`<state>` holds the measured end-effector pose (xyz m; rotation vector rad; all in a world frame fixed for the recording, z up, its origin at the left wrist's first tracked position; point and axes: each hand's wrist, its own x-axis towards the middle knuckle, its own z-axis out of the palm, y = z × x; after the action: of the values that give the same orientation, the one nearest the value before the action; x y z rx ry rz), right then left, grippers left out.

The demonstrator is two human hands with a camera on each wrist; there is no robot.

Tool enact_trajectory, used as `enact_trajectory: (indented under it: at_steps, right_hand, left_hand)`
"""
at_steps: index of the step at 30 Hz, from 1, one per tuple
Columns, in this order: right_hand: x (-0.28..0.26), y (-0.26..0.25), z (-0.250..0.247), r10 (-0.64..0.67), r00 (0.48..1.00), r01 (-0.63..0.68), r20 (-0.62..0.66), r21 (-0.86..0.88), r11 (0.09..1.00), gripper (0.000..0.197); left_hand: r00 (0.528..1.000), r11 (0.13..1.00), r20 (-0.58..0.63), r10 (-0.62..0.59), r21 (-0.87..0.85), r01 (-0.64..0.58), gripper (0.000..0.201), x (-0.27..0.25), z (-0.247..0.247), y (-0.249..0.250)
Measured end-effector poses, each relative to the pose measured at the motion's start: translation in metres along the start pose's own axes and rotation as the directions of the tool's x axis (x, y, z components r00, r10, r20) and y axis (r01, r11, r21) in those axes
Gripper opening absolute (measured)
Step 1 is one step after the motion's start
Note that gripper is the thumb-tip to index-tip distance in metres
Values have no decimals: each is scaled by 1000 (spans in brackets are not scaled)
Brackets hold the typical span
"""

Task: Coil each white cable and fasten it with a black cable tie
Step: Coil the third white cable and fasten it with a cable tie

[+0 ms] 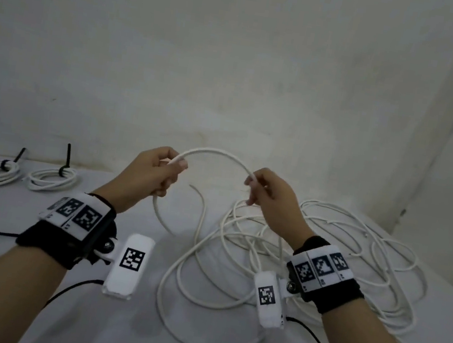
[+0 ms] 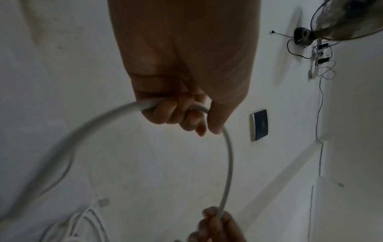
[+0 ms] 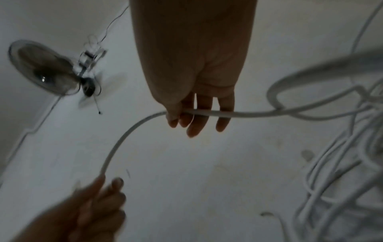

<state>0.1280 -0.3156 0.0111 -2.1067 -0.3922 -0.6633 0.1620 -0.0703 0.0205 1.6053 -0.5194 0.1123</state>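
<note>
L hand point(image 1: 157, 171) & R hand point(image 1: 270, 195) grip white cable point(image 1: 216, 153) arched between them; its far end lost in tangle

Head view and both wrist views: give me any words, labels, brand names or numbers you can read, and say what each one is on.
No readable text in any view.
Left wristband: black-and-white square code markers, small marks below too blurred to read.
Right wristband: the same, unreadable.
White camera units: one code marker each, no letters.
Dark wall panel: a faint line of print, too small to read.
</note>
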Motion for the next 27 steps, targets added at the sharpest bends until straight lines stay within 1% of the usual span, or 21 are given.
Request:
enact_trajectory:
  at_steps: [2,5,7,8,10,11,12,14,15,17,19,20,24,27]
  right_hand:
    - [5,-7,-3,14,994,-4,-110,94,996,19]
    - [13,-19,-1,20,974,30,-227,216,976,19]
    - [15,-22,7,3,959,65,-285,232,971,14]
    - [14,-23,12,-1,955,72,-297,227,971,10]
    - [10,-20,24,4,965,53,-261,210,976,6]
    - [7,-16,29,4,979,35,-204,189,981,8]
    - [3,-12,33,-4,992,24,-127,154,988,11]
    - [-6,-2,39,-36,999,34,37,45,998,19]
    - [-10,2,40,-50,994,52,100,-18,999,23]
    - [-16,8,40,-85,980,111,180,-139,984,30]
    - [-20,6,41,-114,961,172,250,-223,960,35]
    - [-22,4,42,-131,951,202,281,-238,950,36]
    - [-29,-18,49,-258,888,366,381,-246,897,36]
    - [-36,-40,51,-340,839,477,424,-274,835,38]
  left_hand:
    - [999,999,21,-46,-27,47,30,-10,3,-3]
    - [996,973,50,-76,-216,85,41,-25,7,-5]
    - [997,911,32,-73,-404,80,42,-32,5,-3]
    - [997,852,24,-78,-517,79,42,-34,2,-1]
    - [998,719,-14,-67,-694,38,34,-35,-10,4]
    - [998,670,-47,-51,-743,-1,25,-35,-16,8]
    - [996,634,-83,-37,-772,-41,19,-35,-23,12]
    - [990,601,-142,-22,-793,-100,17,-35,-36,20]
    - [987,598,-159,-21,-793,-115,21,-34,-42,23]
    - [986,604,-166,-29,-789,-115,32,-33,-53,28]
    - [985,617,-167,-36,-779,-110,36,-31,-57,32]
    - [985,632,-169,-37,-767,-108,36,-30,-57,32]
    - [981,732,-183,-64,-677,-78,36,-24,-40,30]
    - [981,830,-176,-83,-557,-30,34,-23,-21,27]
